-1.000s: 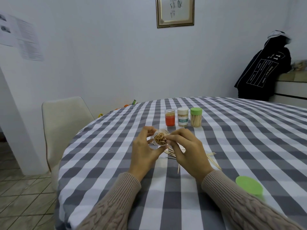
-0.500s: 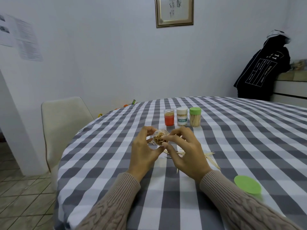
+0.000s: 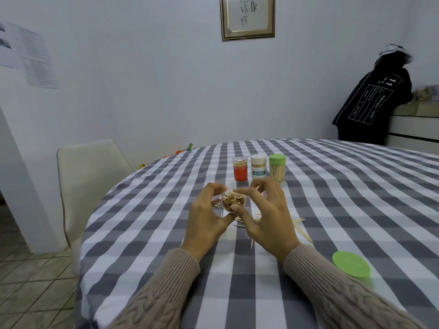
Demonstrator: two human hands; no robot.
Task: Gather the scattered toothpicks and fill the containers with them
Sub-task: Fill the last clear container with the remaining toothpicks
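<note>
Two hands raised over the table (image 3: 356, 198), left hand (image 3: 204, 219) gripping clear toothpick container (image 3: 231, 201), right hand (image 3: 268, 217) pinching its rim

A white chair (image 3: 90, 172) stands beside the checked tablecloth (image 3: 344, 198); a framed picture (image 3: 248, 17) hangs above, dark jacket (image 3: 370, 108) draped right.

left hand (image 3: 206, 218) covers the near wall of the clear container (image 3: 233, 202); only its open mouth shows between the fingers (image 3: 244, 191). right hand (image 3: 268, 218) hides part of the loose toothpicks (image 3: 300, 227) lying beneath and just right of the fingers. picture frame (image 3: 247, 17) cut by top edge. wall papers (image 3: 28, 58) cut at left, print too small to read. table (image 3: 356, 198) runs off right and bottom edges.
</note>
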